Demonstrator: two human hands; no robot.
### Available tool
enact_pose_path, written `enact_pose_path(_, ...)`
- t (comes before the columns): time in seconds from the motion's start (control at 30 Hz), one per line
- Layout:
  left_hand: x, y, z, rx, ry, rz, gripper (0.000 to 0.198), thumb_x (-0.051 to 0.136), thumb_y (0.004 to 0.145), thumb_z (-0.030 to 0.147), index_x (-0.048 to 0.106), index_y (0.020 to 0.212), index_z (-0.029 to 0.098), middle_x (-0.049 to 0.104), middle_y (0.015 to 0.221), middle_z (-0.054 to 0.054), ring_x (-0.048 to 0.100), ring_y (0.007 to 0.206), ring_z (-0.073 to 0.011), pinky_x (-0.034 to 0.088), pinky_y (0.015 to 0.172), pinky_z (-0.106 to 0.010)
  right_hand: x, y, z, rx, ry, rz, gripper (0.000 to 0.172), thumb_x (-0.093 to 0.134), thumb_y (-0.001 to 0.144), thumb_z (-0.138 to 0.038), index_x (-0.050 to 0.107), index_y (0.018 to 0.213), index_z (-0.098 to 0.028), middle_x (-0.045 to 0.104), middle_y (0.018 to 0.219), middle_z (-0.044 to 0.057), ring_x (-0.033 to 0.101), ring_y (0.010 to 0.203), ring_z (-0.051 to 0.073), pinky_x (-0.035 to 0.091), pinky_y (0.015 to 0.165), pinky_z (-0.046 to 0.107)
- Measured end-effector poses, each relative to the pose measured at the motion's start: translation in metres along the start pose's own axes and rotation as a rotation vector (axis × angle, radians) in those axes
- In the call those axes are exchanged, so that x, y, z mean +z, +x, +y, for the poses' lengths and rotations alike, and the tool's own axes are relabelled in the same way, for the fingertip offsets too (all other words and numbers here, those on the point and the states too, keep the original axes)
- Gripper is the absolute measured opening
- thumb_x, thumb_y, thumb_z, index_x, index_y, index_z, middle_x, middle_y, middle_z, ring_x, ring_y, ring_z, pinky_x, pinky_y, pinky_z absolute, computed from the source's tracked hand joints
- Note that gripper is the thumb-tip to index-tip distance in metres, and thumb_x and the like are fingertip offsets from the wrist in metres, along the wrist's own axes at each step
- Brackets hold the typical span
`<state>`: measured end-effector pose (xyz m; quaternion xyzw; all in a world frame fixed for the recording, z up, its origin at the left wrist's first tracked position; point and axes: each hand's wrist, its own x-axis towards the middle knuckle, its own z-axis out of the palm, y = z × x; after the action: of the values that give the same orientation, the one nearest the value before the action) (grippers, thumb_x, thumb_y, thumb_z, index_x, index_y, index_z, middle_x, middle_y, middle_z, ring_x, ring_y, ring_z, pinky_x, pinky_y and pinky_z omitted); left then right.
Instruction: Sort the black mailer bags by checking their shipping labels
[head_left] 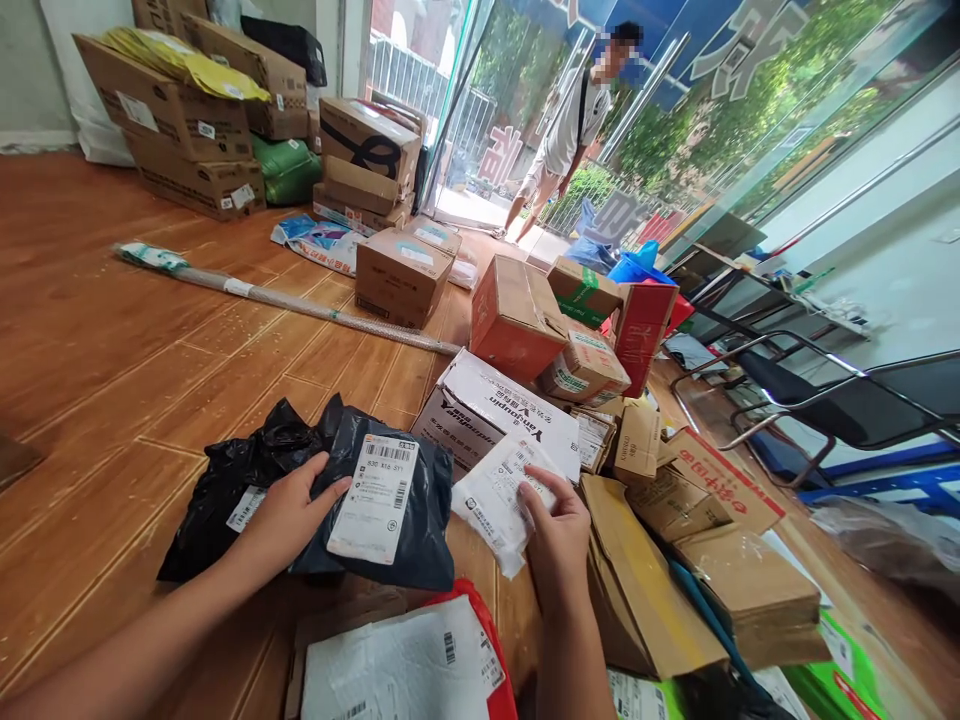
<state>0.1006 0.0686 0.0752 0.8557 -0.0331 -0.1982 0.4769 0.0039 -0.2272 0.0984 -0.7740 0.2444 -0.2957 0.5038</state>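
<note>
My left hand [296, 505] pinches the left edge of a dark blue plastic mailer [427, 510] between thumb and fingers. A white shipping label with barcodes [371, 500] covers much of its front. Behind that mailer and partly hidden by it is a black plastic parcel [206, 510]. My right hand [559, 530] grips a small white parcel [495, 490] by its right side, thumb on its printed label. Just beyond it stands a white carton with black lettering [495, 400]. Below, between my arms, lies a larger white parcel [397, 660] by a red bag [487, 625].
Brown cartons [517, 310] and flat cardboard parcels [645, 590] crowd the right. A long wrapped tube [300, 300] crosses the wooden floor [187, 400]. Stacked boxes [180, 120] stand back left. A person [570, 130] is at the glass doorway. A black chair [817, 390] stands right.
</note>
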Motion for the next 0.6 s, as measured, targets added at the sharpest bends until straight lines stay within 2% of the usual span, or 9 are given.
enact_pose_path(0.07,0.003,0.0,0.001,0.035,0.088,0.015,0.071,0.033,0.074,0.067,0.053,0.114,0.012,0.065,0.114,-0.021,0.06,0.112,-0.0379,0.046,0.095,-0.045,-0.002,-0.007,-0.012,-0.07,0.03,-0.099,0.03,0.076,0.068,-0.041,0.075,0.091,-0.022,0.069,0.102,0.008,0.06,0.102,0.026,0.046,0.093,0.039)
enact_pose_path(0.13,0.008,0.001,0.0,0.058,0.14,0.035,0.073,0.029,0.077,0.064,0.052,0.119,0.008,0.064,0.111,-0.024,0.059,0.113,-0.0396,0.045,0.096,-0.047,0.0,-0.014,-0.022,-0.112,0.101,-0.106,0.025,0.076,0.07,-0.041,0.074,0.087,-0.023,0.068,0.097,0.007,0.061,0.097,0.025,0.048,0.089,0.038)
enact_pose_path(0.2,0.014,0.002,-0.002,0.082,0.143,0.038,0.076,0.029,0.078,0.063,0.051,0.122,0.005,0.063,0.112,-0.026,0.057,0.116,-0.0408,0.043,0.099,-0.05,0.003,-0.019,-0.028,-0.076,0.233,-0.017,0.029,0.074,0.073,-0.046,0.07,0.092,-0.024,0.068,0.099,0.006,0.062,0.094,0.024,0.049,0.085,0.037)
enact_pose_path(0.27,0.019,0.002,-0.003,0.13,0.05,0.002,0.074,0.032,0.079,0.066,0.054,0.119,0.008,0.062,0.116,-0.024,0.055,0.118,-0.0394,0.041,0.103,-0.05,0.01,-0.025,-0.029,0.027,0.355,-0.032,0.041,0.073,0.076,-0.049,0.061,0.107,-0.027,0.066,0.107,0.006,0.063,0.094,0.023,0.051,0.082,0.037)
enact_pose_path(0.33,0.023,0.0,-0.001,0.161,-0.161,-0.09,0.07,0.039,0.08,0.07,0.056,0.116,0.013,0.062,0.121,-0.019,0.054,0.12,-0.0357,0.039,0.107,-0.046,0.025,-0.033,-0.025,0.083,0.367,-0.213,0.05,0.072,0.077,-0.05,0.051,0.117,-0.027,0.063,0.113,0.007,0.063,0.095,0.023,0.052,0.081,0.036)
enact_pose_path(0.37,0.025,-0.003,0.002,0.154,-0.275,-0.142,0.07,0.042,0.079,0.072,0.056,0.116,0.015,0.063,0.123,-0.016,0.055,0.12,-0.0339,0.039,0.108,-0.044,0.035,-0.038,-0.021,0.074,0.329,-0.31,0.051,0.071,0.079,-0.049,0.049,0.118,-0.026,0.061,0.114,0.008,0.062,0.097,0.023,0.052,0.082,0.036)
enact_pose_path(0.43,0.028,-0.009,0.01,0.097,-0.429,-0.208,0.075,0.048,0.074,0.079,0.056,0.114,0.016,0.064,0.123,-0.014,0.055,0.119,-0.0329,0.039,0.11,-0.041,0.059,-0.048,-0.011,0.01,0.245,-0.407,0.046,0.064,0.084,-0.049,0.047,0.118,-0.023,0.058,0.114,0.008,0.059,0.103,0.022,0.05,0.09,0.037)
enact_pose_path(0.5,0.03,-0.016,0.017,0.027,-0.446,-0.221,0.083,0.049,0.065,0.088,0.059,0.108,0.017,0.066,0.12,-0.014,0.057,0.115,-0.0352,0.039,0.11,-0.042,0.081,-0.058,0.0,-0.009,0.245,-0.457,0.046,0.057,0.088,-0.048,0.042,0.122,-0.022,0.057,0.113,0.008,0.058,0.102,0.021,0.049,0.093,0.037)
enact_pose_path(0.6,0.029,-0.022,0.014,-0.013,-0.307,-0.161,0.088,0.058,0.051,0.091,0.06,0.1,0.018,0.067,0.116,-0.017,0.057,0.112,-0.0408,0.042,0.106,-0.048,0.101,-0.073,0.01,-0.006,0.259,-0.465,0.051,0.056,0.088,-0.048,0.036,0.126,-0.021,0.053,0.118,0.011,0.057,0.105,0.022,0.047,0.096,0.04)
